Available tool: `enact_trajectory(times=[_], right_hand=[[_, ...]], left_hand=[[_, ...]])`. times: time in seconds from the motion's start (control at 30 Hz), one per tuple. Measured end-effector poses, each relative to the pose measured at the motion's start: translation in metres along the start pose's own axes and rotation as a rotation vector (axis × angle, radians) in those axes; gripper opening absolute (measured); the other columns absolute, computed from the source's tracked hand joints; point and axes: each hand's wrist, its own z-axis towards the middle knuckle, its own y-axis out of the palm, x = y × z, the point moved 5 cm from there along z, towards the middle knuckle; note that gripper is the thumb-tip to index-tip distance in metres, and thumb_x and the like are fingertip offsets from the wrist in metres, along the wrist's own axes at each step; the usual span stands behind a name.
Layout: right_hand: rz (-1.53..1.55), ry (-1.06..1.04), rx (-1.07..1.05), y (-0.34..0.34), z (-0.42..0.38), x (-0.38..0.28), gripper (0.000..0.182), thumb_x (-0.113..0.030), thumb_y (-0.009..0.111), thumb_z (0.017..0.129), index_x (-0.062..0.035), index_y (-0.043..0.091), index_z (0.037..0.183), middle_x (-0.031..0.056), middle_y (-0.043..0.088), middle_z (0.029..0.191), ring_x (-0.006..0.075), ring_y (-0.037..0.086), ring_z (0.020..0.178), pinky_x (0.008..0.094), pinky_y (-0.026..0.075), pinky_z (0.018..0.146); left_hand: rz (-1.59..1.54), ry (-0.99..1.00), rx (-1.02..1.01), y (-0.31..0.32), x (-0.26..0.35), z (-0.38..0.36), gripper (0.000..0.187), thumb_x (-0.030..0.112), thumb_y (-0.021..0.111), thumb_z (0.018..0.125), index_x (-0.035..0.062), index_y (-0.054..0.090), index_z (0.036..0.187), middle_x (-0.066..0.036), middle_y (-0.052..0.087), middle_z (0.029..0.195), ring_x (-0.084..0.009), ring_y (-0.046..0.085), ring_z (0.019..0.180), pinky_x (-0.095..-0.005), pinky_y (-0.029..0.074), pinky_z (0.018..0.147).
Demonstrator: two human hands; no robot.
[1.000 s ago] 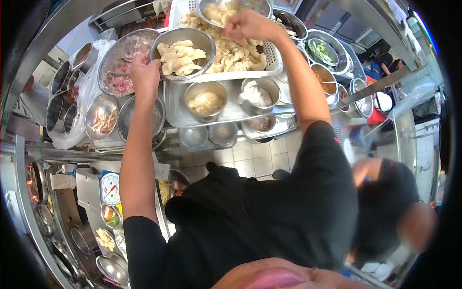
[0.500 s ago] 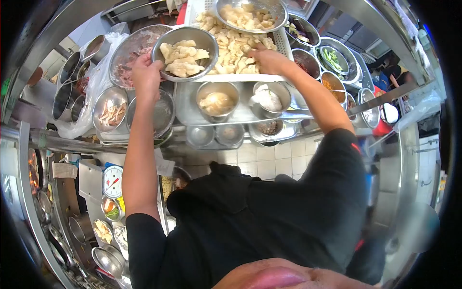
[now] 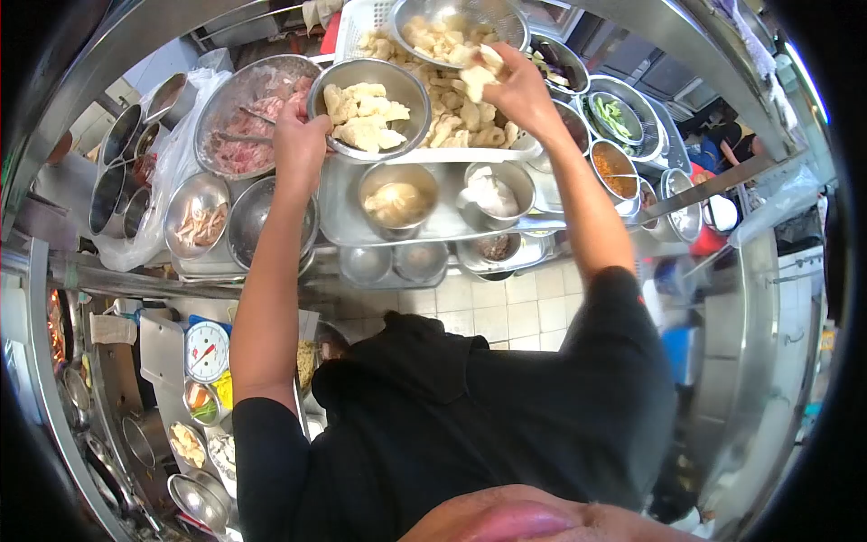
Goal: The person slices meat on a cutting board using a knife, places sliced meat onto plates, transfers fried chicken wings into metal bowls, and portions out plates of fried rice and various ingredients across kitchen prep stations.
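My left hand (image 3: 301, 135) grips the left rim of a steel bowl (image 3: 417, 135), which holds several pale yellow pieces (image 3: 366, 113). Raised over the white perforated basket (image 3: 517, 152), my right hand (image 3: 526, 88) has its fingers closed on pale yellow pieces (image 3: 480, 74). More such pieces (image 3: 452, 116) are heaped in the basket. A steel colander (image 3: 517, 27) with more of them rests at the basket's far end, just beyond my right hand.
Left of the bowl is a large bowl of raw meat (image 3: 246, 149). Bowls with liquid (image 3: 398, 200) and a white substance (image 3: 493, 191) stand nearer me. Green vegetables (image 3: 616, 117) and an orange mixture (image 3: 614, 172) lie right. A kitchen scale (image 3: 207, 351) sits lower left. A person (image 3: 730, 140) shows far right.
My right hand has lifted out of the heap in the basket with pale pieces in its grasp. The bowl in my left hand now appears slightly farther right and lower.
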Motion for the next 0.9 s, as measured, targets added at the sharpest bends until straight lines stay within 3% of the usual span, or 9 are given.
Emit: enact_trajectory(times=[0.1,0.17,0.23,0.33,0.37,0.53,0.63,0.83,0.9], right_hand=[[-0.207,-0.023,0.030,0.031,0.009,-0.032,0.059,-0.021,0.076,0.067,-0.0018,0.058,0.120,0.0165,0.061,0.116,0.0243,0.061,0.101,0.0342,0.047,0.090],[-0.381,0.132,-0.208,0.064,0.007,-0.053,0.064,-0.029,0.076,0.069,-0.0058,0.056,0.126,0.0229,0.052,0.123,0.0333,0.057,0.111,0.0388,0.046,0.094],[-0.484,-0.154,-0.282,0.092,0.007,-0.041,0.057,-0.026,0.075,0.073,-0.0064,0.059,0.124,0.0201,0.056,0.117,0.0296,0.064,0.097,0.0372,0.052,0.084],[-0.232,-0.167,-0.494,0.088,0.027,-0.030,0.046,-0.022,0.073,0.078,-0.0066,0.062,0.119,0.0151,0.061,0.114,0.0211,0.067,0.074,0.0321,0.054,0.067],[-0.065,0.027,-0.573,0.081,0.030,-0.025,0.037,-0.018,0.073,0.079,-0.0048,0.066,0.112,0.0102,0.063,0.113,0.0133,0.063,0.059,0.0273,0.052,0.057],[-0.010,0.217,-0.507,0.048,0.068,-0.004,0.029,-0.022,0.068,0.083,-0.0032,0.069,0.106,0.0103,0.069,0.097,0.0099,0.061,0.062,0.0271,0.050,0.056],[-0.196,0.218,-0.086,0.030,0.111,0.021,0.042,-0.038,0.067,0.082,-0.0020,0.069,0.103,0.0151,0.070,0.094,0.0180,0.066,0.082,0.0324,0.052,0.076],[-0.745,-0.051,-0.307,0.104,0.162,0.086,0.049,-0.041,0.067,0.076,-0.0019,0.067,0.105,0.0180,0.069,0.096,0.0290,0.065,0.092,0.0366,0.050,0.086],[-0.823,0.036,-0.420,0.089,0.167,0.064,0.050,-0.039,0.069,0.074,-0.0053,0.065,0.111,0.0175,0.068,0.097,0.0285,0.065,0.091,0.0375,0.051,0.084]], left_hand=[[-0.007,0.042,-0.042,0.019,-0.005,0.002,0.019,-0.002,0.057,0.074,-0.0030,0.052,0.093,-0.008,0.057,0.077,-0.0123,0.056,0.056,-0.0260,0.049,0.044],[-0.040,0.058,-0.066,0.029,-0.013,0.004,0.022,0.000,0.060,0.072,-0.0049,0.051,0.092,-0.013,0.057,0.081,-0.0167,0.059,0.059,-0.0306,0.052,0.046],[-0.131,-0.012,-0.055,0.036,-0.016,0.001,0.024,-0.001,0.059,0.072,-0.0058,0.049,0.094,-0.014,0.056,0.083,-0.0183,0.058,0.059,-0.0316,0.055,0.047],[-0.209,-0.084,-0.027,0.032,-0.022,0.003,0.024,-0.003,0.057,0.073,-0.0054,0.047,0.095,-0.012,0.054,0.083,-0.0178,0.058,0.057,-0.0325,0.056,0.043],[-0.229,-0.096,-0.040,0.031,-0.024,0.004,0.024,-0.003,0.057,0.073,-0.0053,0.047,0.096,-0.012,0.054,0.083,-0.0175,0.058,0.057,-0.0328,0.056,0.044],[-0.368,-0.159,-0.061,0.022,-0.032,0.006,0.025,-0.003,0.055,0.076,-0.0042,0.046,0.100,-0.012,0.054,0.085,-0.0170,0.059,0.061,-0.0339,0.057,0.046],[-0.387,-0.156,-0.027,0.020,-0.029,0.004,0.025,-0.003,0.054,0.077,-0.0046,0.047,0.101,-0.012,0.055,0.085,-0.0170,0.059,0.060,-0.0320,0.056,0.045],[-0.314,-0.105,-0.001,0.019,-0.021,-0.001,0.024,-0.004,0.052,0.076,-0.0047,0.051,0.100,-0.010,0.055,0.083,-0.0126,0.053,0.056,-0.0252,0.047,0.042],[-0.330,-0.116,-0.006,0.018,-0.022,-0.002,0.023,-0.004,0.053,0.076,-0.0039,0.051,0.099,-0.009,0.055,0.082,-0.0112,0.051,0.055,-0.0239,0.045,0.041]])
